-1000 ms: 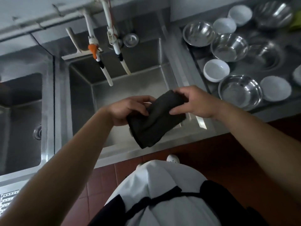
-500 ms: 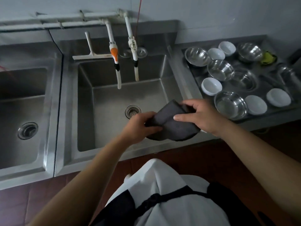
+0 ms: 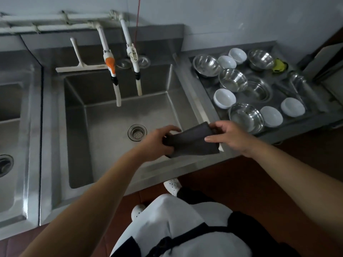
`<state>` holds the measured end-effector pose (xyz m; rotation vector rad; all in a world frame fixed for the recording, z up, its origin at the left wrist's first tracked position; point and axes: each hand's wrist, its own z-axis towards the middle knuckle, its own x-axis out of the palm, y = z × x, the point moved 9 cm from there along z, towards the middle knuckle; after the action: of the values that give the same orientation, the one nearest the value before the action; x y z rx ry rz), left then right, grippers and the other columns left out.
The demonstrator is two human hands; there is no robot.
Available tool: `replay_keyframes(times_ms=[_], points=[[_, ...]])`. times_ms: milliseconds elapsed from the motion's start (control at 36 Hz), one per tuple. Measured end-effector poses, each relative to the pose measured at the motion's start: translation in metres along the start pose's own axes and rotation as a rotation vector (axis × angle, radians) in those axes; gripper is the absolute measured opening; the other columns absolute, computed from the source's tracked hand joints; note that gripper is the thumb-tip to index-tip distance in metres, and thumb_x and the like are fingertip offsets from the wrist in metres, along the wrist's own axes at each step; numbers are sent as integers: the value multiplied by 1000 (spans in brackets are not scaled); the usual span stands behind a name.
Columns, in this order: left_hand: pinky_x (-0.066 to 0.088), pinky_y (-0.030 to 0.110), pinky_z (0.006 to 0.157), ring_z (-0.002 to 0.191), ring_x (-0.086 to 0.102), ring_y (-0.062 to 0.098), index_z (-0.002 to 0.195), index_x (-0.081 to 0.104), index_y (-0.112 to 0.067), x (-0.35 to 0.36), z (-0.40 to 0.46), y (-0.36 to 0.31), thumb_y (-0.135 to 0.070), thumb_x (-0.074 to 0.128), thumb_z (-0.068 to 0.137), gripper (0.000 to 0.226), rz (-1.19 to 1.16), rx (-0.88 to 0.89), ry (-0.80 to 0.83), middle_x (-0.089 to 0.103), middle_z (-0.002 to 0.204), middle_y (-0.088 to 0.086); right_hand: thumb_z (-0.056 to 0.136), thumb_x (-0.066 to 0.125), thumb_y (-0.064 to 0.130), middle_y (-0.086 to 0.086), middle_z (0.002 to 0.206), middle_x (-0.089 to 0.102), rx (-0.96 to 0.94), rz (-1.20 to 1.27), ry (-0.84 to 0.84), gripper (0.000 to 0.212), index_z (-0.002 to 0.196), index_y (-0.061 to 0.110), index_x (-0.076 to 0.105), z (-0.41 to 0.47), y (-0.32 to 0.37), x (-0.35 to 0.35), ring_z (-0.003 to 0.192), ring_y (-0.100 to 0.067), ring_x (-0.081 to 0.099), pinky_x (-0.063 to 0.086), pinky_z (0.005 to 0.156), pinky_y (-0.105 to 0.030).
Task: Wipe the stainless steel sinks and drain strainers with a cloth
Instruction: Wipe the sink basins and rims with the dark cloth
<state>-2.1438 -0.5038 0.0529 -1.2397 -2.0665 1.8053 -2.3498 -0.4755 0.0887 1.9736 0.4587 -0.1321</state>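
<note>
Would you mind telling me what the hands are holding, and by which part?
Both hold a folded dark cloth above the sink: the left hand grips its left end, the right hand pinches its right edge.

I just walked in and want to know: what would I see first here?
First you'd see two hands, the left hand and right hand, holding a dark folded cloth over the front right corner of a big steel sink. Its round drain strainer sits mid-floor, and shiny and white bowls crowd the counter to the right.
</note>
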Motion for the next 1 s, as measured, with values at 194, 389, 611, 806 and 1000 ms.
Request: replay_keyframes(times_ms=[194,389,611,806,1000], points=[[56,23,70,81,69,9,99,67,-31,-8,60,-9,-5,76,77,35,-125,-55,-131,74,90,-3,75,84,7,-5,105,73,55,-224,156,54,121,26,62,43,-20,-57,98,-15,71,58,87,-32],[56,31,75,85,66,12,105,68,-31,-8,152,9,-7,71,77,37,71,-199,-226,71,92,-10,79,78,11,4,93,68,-64,-559,34,26,99,25,69,149,-17,-100,89,-17,65,53,79,-37],[47,14,88,92,60,-7,121,62,-31,-97,262,4,-6,62,84,45,114,-100,-801,65,98,-19,83,66,3,-4,104,68,-498,-507,-356,29,111,12,68,275,56,-152,93,-15,57,43,81,-28],[23,49,118,145,30,24,154,27,-34,-45,322,77,-20,56,96,66,309,-426,-214,38,155,1,82,59,22,1,123,60,-255,-903,-146,31,113,20,62,354,-14,-113,120,-26,52,40,97,-45],[28,34,118,141,38,16,149,39,-30,-8,218,101,-14,62,92,64,31,-443,-332,42,153,-4,81,23,77,-8,155,38,-222,-1233,-157,81,144,30,43,375,2,-78,148,-37,19,8,109,-72]])
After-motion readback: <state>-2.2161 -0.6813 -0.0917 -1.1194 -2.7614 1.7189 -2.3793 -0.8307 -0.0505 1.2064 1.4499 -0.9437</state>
